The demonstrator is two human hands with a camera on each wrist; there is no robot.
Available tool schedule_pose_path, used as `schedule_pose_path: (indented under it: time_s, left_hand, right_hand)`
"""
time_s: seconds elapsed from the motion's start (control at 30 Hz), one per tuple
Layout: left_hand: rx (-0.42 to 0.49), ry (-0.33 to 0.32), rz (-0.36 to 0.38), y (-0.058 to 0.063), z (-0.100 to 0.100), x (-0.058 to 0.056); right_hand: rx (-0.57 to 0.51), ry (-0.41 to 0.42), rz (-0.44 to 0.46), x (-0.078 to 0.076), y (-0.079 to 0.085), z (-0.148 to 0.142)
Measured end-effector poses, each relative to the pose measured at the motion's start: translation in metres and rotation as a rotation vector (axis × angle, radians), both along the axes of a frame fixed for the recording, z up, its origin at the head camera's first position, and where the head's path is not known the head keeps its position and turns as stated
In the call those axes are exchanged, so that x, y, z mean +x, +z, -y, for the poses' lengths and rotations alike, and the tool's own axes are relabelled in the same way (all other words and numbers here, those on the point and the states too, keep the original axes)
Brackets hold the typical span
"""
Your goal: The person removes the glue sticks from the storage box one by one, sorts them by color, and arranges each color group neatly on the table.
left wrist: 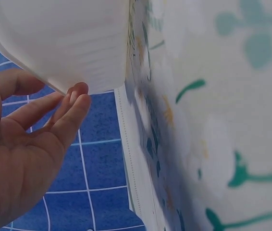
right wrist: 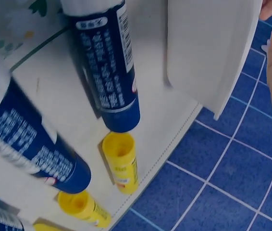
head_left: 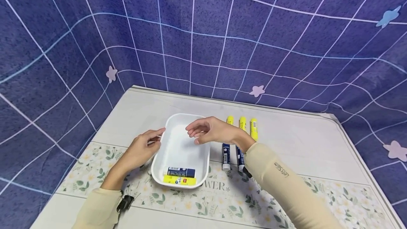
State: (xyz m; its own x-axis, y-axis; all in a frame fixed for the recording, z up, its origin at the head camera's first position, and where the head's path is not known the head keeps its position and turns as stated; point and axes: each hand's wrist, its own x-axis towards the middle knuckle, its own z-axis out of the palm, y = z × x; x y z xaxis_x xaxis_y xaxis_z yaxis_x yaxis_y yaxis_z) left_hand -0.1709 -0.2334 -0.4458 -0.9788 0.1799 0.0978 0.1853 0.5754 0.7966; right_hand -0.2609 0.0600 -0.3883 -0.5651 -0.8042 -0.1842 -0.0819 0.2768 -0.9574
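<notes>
A white tray (head_left: 178,147) lies on the table in the head view. Along its near end sit a blue glue stick (head_left: 184,172) and a yellow glue stick (head_left: 181,180), side by side. My left hand (head_left: 140,151) touches the tray's left rim with its fingertips; the left wrist view has those fingers against the tray's outer edge (left wrist: 49,85). Over the right half of the tray hovers my right hand (head_left: 213,130), fingers loosely bent with nothing in them. To the right of the tray are more blue glue sticks (head_left: 226,156), partly hidden by my right forearm.
Yellow glue sticks (head_left: 253,130) lie in a row behind the blue ones, right of the tray. The table (head_left: 302,144) has a flowered band across its near part. A blue gridded cloth (head_left: 203,38) hangs behind and around the table.
</notes>
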Motion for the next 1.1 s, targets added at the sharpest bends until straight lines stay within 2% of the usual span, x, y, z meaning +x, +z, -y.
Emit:
schedule_pose_path:
  time_s: [0.4, 0.63, 0.9, 1.1]
  left_hand:
    - [-0.003, -0.004, 0.008, 0.000, 0.000, -0.001]
    - [0.013, -0.011, 0.024, 0.000, 0.001, 0.000]
    - [0.022, -0.012, 0.026, 0.000, 0.001, -0.001]
    - [0.012, -0.011, 0.025, -0.001, 0.002, -0.001]
  right_hand:
    - [0.133, 0.151, -0.026, 0.005, -0.011, 0.023]
    - [0.187, 0.228, 0.040, 0.013, -0.020, 0.042]
    - [0.300, 0.298, -0.010, 0.017, -0.027, 0.053]
    - [0.361, 0.336, 0.007, 0.021, -0.033, 0.061]
